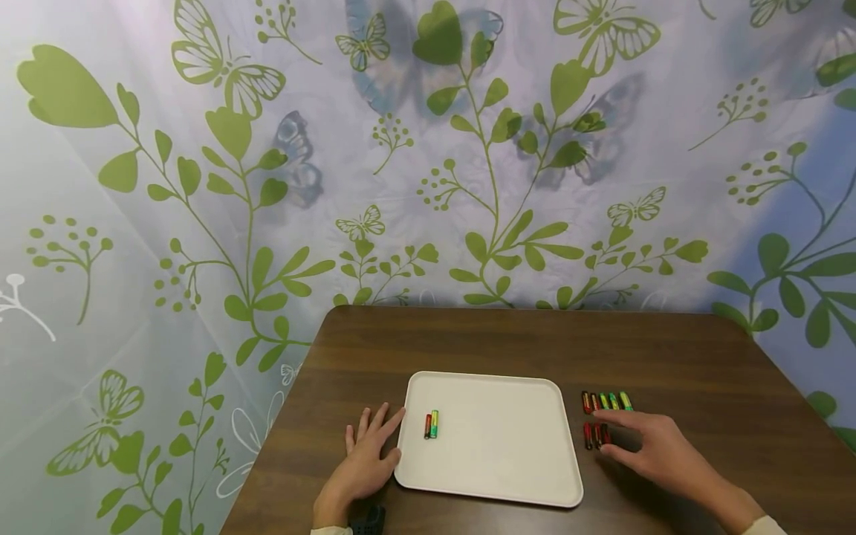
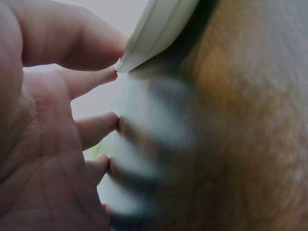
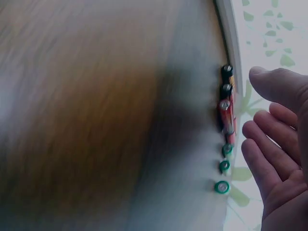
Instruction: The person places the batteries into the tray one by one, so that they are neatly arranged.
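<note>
A cream tray [image 1: 495, 438] lies on the brown table, holding one red battery [image 1: 428, 426] and one green battery [image 1: 435, 423] side by side near its left edge. My left hand [image 1: 364, 461], fingers spread, touches the tray's left rim; in the left wrist view the thumb and a fingertip of this hand [image 2: 53, 125] meet the rim [image 2: 154, 33]. Right of the tray, red and green batteries [image 1: 605, 401] stand in a back row, with several red ones [image 1: 597, 435] in front. My right hand [image 1: 662, 453] reaches over the front row, thumb and fingers apart; the right wrist view shows this hand [image 3: 284, 144] beside the batteries [image 3: 224, 106], holding nothing.
The brown table [image 1: 535, 334] reaches back to a curtain [image 1: 374, 186] printed with green leaves and butterflies. A dark object [image 1: 369, 520], partly cut off by the frame, is beside my left wrist.
</note>
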